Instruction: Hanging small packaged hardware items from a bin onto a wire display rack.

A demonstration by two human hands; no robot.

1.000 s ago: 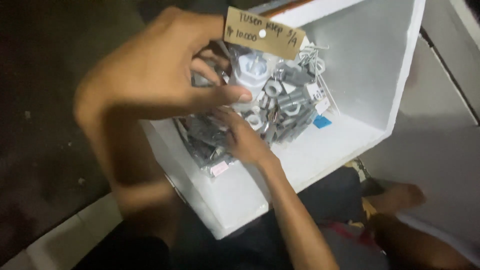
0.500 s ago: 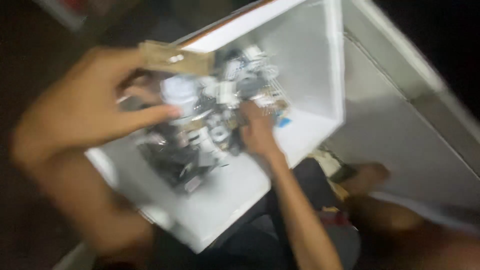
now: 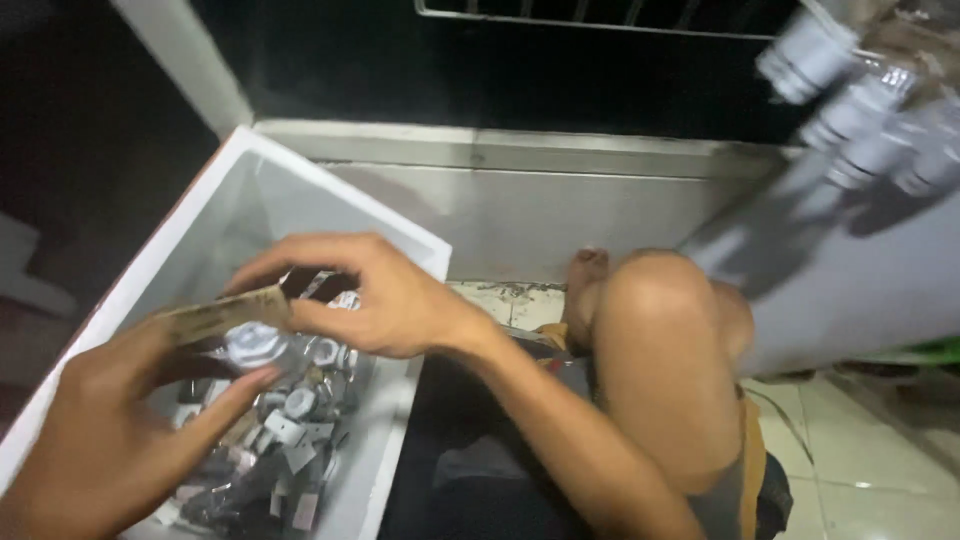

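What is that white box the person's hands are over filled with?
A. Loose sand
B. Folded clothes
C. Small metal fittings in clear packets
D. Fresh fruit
C: the white box holds a pile of small grey metal fittings in clear packets, and the left hand and right hand hold one such packet with a brown card tag above it.
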